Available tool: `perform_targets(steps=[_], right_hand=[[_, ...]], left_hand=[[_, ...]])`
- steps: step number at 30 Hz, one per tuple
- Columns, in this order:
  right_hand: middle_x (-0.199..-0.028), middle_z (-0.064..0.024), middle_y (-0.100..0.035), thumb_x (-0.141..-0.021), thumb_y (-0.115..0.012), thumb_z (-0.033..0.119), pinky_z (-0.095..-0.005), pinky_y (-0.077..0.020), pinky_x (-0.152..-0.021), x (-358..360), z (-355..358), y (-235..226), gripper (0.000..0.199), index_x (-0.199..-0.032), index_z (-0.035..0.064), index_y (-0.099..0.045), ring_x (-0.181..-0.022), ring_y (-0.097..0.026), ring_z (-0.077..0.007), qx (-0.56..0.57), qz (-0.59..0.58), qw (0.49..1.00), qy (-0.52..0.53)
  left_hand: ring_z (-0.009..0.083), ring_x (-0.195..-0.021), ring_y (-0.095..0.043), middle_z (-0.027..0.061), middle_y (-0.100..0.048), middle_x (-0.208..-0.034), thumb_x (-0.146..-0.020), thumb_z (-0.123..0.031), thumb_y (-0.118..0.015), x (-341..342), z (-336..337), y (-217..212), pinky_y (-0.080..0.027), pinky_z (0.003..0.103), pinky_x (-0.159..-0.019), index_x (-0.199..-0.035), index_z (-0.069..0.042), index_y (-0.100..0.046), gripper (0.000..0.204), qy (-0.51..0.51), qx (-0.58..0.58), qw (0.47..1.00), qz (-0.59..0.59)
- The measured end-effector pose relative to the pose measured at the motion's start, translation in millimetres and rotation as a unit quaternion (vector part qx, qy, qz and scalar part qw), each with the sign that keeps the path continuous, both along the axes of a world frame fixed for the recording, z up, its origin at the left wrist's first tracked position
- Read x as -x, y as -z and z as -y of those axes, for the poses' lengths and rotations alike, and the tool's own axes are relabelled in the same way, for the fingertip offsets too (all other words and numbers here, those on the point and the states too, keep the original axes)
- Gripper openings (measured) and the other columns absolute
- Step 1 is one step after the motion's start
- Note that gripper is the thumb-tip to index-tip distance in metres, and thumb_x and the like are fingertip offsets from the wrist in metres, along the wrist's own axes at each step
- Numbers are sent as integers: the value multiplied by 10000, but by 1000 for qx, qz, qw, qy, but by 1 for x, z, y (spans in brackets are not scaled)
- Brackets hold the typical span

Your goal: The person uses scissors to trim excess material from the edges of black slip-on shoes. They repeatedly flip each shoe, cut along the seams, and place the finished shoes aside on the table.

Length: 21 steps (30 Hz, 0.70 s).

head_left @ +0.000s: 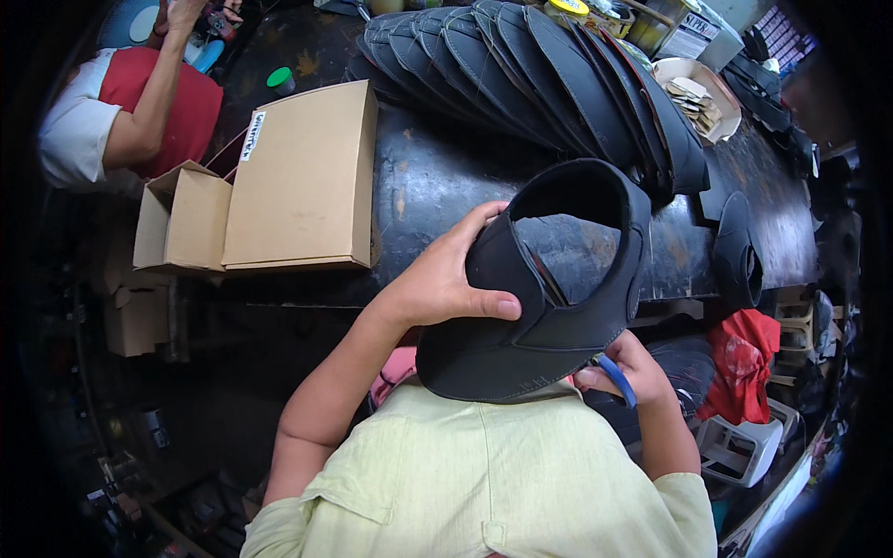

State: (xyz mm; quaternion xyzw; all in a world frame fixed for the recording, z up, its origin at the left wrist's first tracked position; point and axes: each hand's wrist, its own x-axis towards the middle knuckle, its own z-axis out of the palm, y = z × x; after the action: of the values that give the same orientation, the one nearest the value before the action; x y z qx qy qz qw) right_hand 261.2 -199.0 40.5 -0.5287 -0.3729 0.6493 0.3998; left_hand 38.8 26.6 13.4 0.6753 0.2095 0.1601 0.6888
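Observation:
My left hand (451, 284) grips a black stitched shoe upper (558, 325), thumb on its outer face and fingers behind it. The upper's rounded toe points toward my chest and its wide opening faces away. Below its right edge, my right hand (633, 370) is closed on a small cutting tool with a blue handle (618, 381), seemingly thread snips. Their tips are near the stitched edge of the upper; the blades are mostly hidden.
A long row of overlapping black uppers (521, 74) lies on the dark table (419, 177). Cardboard boxes (298, 177) stand on the left, a tray of small pieces (730, 93) at the back right. Another upper (737, 251) rests at the right edge. A co-worker's arm (149, 121) shows far left.

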Motion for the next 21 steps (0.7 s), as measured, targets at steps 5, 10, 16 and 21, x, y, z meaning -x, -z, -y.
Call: perform_targets(steps=[5,10,16,21], right_hand=[[-1218,-124,-666,-890,-749,86,-329,-496,-936,3,11,-3,488,-1337,-29,-590,-1073,-610,-174,-34,-55,998,1],[-1237,-120,-642,-885,-760,87,-326,-499,-929,5,19,8,552,-1388,-2,-550,-1086,-602,-178,-39,-34,998,23],[-1095,-69,-693,-897,-781,101,-288,-517,-873,-15,14,6,396,-1254,-13,-652,-979,-624,-128,-5,-27,1000,13],[-1048,-55,-706,-902,-788,110,-274,-522,-812,-33,11,0,330,-1188,-20,-687,-925,-625,-105,-35,36,998,-39]], left_hand=[[368,-1189,-672,255,-676,-1247,-594,-595,-951,-9,1,-15,-495,424,-1054,-1448,-20,-460,1141,-23,-81,994,-70],[356,-1104,-715,238,-705,-1182,-624,-613,-936,-15,12,-14,-538,408,-989,-1370,-34,-507,1037,-64,-96,989,-88],[341,-1081,-721,230,-712,-1162,-733,-609,-878,-14,16,-9,-547,414,-959,-1360,-39,-510,924,-70,-96,988,-94],[323,-1027,-732,216,-725,-1125,-877,-534,-791,-15,21,-8,-559,416,-914,-1342,-39,-525,730,-81,-71,992,-66]])
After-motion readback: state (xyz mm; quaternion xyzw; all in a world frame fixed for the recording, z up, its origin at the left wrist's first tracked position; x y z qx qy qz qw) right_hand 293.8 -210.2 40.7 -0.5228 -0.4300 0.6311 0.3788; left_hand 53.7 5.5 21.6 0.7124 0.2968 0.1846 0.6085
